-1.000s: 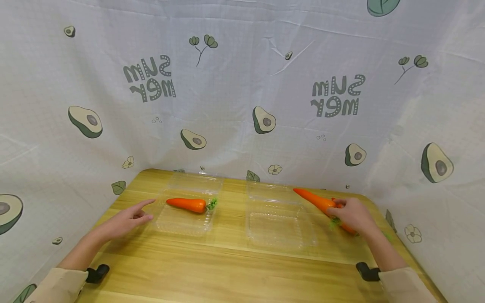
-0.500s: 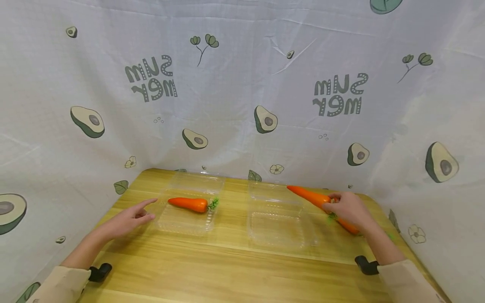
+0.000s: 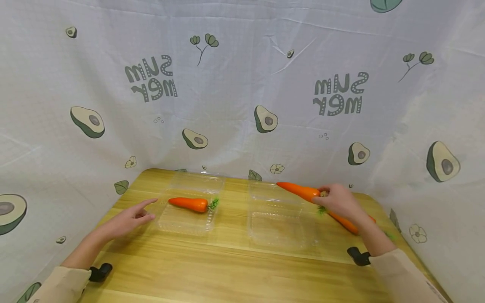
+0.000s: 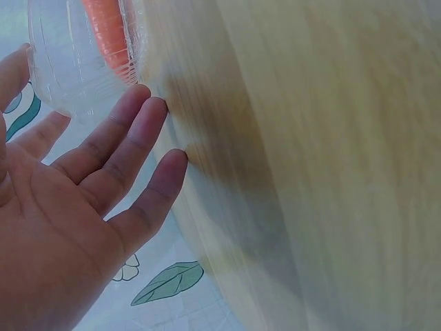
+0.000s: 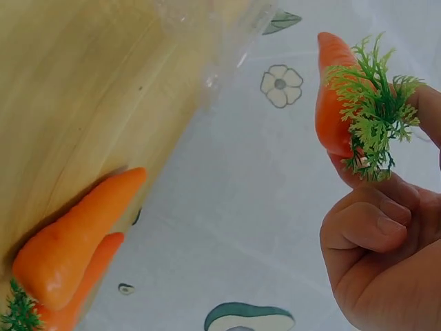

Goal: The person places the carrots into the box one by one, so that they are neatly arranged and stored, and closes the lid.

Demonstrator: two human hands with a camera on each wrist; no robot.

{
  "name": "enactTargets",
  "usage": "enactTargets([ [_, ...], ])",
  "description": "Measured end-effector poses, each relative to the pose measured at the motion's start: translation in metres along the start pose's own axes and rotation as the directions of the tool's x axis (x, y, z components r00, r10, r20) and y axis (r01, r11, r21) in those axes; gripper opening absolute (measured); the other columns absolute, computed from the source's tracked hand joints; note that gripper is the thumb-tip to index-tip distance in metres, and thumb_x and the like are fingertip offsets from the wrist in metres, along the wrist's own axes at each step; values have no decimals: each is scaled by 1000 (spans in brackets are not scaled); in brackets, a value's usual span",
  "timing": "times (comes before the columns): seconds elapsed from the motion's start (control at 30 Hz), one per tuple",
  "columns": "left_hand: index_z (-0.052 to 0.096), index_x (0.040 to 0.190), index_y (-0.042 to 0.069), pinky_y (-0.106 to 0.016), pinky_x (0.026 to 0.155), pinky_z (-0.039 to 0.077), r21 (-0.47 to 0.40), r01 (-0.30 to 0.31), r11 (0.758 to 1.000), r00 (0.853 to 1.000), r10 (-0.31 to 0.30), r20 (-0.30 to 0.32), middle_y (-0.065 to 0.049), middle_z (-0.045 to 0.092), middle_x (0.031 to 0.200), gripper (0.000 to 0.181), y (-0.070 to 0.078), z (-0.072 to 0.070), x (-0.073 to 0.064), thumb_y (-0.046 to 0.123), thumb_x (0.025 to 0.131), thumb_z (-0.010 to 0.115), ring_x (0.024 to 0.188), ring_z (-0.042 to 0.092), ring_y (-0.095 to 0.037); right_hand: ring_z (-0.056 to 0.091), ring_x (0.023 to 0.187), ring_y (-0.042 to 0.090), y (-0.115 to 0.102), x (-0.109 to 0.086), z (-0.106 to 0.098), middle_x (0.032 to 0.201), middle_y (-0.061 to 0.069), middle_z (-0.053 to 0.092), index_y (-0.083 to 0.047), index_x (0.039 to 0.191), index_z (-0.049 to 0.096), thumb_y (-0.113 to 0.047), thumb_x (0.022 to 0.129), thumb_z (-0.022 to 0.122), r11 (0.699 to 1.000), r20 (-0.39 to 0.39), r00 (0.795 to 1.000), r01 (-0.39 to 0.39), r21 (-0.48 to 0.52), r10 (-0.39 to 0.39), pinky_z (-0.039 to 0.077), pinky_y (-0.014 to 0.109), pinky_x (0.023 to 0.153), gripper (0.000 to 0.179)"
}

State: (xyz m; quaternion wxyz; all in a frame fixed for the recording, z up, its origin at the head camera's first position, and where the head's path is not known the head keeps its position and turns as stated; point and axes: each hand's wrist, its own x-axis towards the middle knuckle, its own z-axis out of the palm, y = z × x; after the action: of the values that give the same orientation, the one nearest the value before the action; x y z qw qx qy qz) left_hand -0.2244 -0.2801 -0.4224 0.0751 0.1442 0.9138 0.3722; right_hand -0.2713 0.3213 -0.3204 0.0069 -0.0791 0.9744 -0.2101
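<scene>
My right hand [image 3: 341,203] pinches an orange carrot [image 3: 299,190] near its leafy end. The tip points left, over the back right of a clear plastic container [image 3: 276,243] with its lid folded back. The right wrist view shows this carrot's green leaves [image 5: 375,110] beside my fingers. My left hand [image 3: 126,219] holds nothing, its index finger stretched toward a second clear container [image 3: 182,228]. Inside that one lies another carrot [image 3: 188,204], leaves to the right. In the left wrist view the fingers [image 4: 131,155] are spread, close to the container's edge.
Two more carrots [image 5: 83,238] lie side by side on the table's right part, partly behind my right forearm in the head view. A printed white curtain [image 3: 227,84] rises behind and beside the wooden table [image 3: 227,277].
My right hand has lifted the carrot off the others and carried it left and up toward the right container. More of the carrots beneath now shows. The left hand has stayed put.
</scene>
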Motion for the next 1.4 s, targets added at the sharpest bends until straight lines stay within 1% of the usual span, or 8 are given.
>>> enactTargets([
  [0.13, 28, 158, 7, -47, 87, 50, 3, 7, 1000, 1000, -7, 1, -13, 67, 114, 64, 1, 0, 0, 32, 105, 54, 106, 63, -26, 43, 65, 19, -7, 5, 1, 79, 7, 53, 11, 127, 62, -32, 90, 70, 1000, 4, 1000, 13, -3, -13, 35, 33, 62, 57],
  [0.3, 28, 158, 8, -48, 87, 50, 5, 18, 1000, 1000, -18, 2, -13, 67, 115, 65, 1, 0, -1, 32, 105, 54, 106, 63, -27, 44, 62, 18, -18, 10, 5, 76, 8, 56, 10, 123, 65, -28, 88, 70, 998, -12, 998, 55, 10, -55, 35, 31, 59, 52],
  [0.5, 28, 158, 8, -47, 87, 50, 3, 14, 1000, 1000, -14, 4, -13, 67, 115, 64, 0, 0, -1, 32, 105, 55, 106, 64, -27, 47, 63, 19, -31, 16, 11, 80, 8, 61, 7, 119, 68, -27, 87, 69, 997, -15, 997, 76, -9, -76, 36, 31, 59, 47],
  [0.7, 29, 158, 8, -45, 86, 50, 4, 12, 1000, 1000, -12, 1, -12, 67, 113, 64, 0, 0, -1, 31, 105, 55, 105, 63, -25, 46, 60, 18, -42, 21, 16, 74, 6, 57, 5, 119, 69, -27, 87, 70, 995, -14, 996, 93, 18, -93, 36, 30, 56, 45],
  [0.9, 29, 158, 7, -47, 87, 50, 10, 12, 1000, 1000, -12, -2, -13, 67, 114, 64, 2, 0, -1, 31, 105, 54, 106, 63, -26, 45, 55, 15, -51, 24, 21, 71, 4, 56, 5, 118, 70, -26, 87, 70, 992, 0, 993, 116, 50, -116, 36, 28, 52, 44],
  [1.17, 28, 158, 6, -50, 89, 50, 13, 16, 1000, 1000, -16, 0, -13, 67, 115, 64, 5, 0, -2, 32, 105, 54, 107, 63, -27, 38, 49, 12, -66, 28, 24, 60, -2, 44, 4, 120, 70, -24, 86, 69, 988, 20, 989, 147, 50, -148, 31, 26, 49, 44],
  [1.3, 28, 158, 7, -50, 89, 50, 15, 19, 1000, 1000, -19, 0, -13, 67, 115, 64, 5, 0, -2, 32, 105, 54, 107, 63, -27, 37, 49, 12, -74, 29, 25, 59, -2, 44, 4, 120, 70, -24, 86, 69, 986, 25, 987, 159, 56, -161, 31, 26, 49, 44],
  [1.4, 29, 158, 7, -50, 89, 49, 17, 19, 1000, 1000, -19, -1, -13, 67, 115, 64, 4, 0, -2, 32, 105, 54, 107, 63, -27, 39, 49, 13, -79, 31, 28, 61, -1, 47, 2, 119, 71, -23, 86, 69, 985, 26, 986, 160, 62, -162, 31, 26, 49, 42],
])
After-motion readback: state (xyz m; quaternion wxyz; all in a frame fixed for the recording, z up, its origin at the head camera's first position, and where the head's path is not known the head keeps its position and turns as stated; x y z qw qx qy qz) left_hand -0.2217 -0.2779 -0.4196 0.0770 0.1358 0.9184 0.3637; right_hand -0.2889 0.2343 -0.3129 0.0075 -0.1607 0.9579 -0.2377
